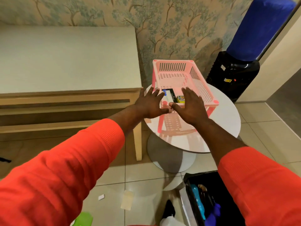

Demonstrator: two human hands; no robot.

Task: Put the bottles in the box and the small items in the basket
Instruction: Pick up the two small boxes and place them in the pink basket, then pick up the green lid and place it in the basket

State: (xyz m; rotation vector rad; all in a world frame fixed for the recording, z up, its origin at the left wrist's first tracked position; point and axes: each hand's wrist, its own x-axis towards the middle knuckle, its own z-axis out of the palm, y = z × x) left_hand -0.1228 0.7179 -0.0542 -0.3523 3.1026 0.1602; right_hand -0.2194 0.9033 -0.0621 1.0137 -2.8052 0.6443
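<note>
A pink slatted basket on pink legs stands on a round white table. Inside, near its front edge, lie a dark flat pack with a blue-capped item and a small yellow box. My left hand is spread open at the basket's front left, fingers apart, holding nothing. My right hand hovers open over the basket's front edge, thumb near my left thumb. A black box on the floor at the bottom right holds a light blue bottle and a darker blue bottle.
A beige bench-like table stands to the left against the wallpapered wall. A black water dispenser with a blue bottle on top stands at the back right. Scraps of paper and a green object lie on the tiled floor.
</note>
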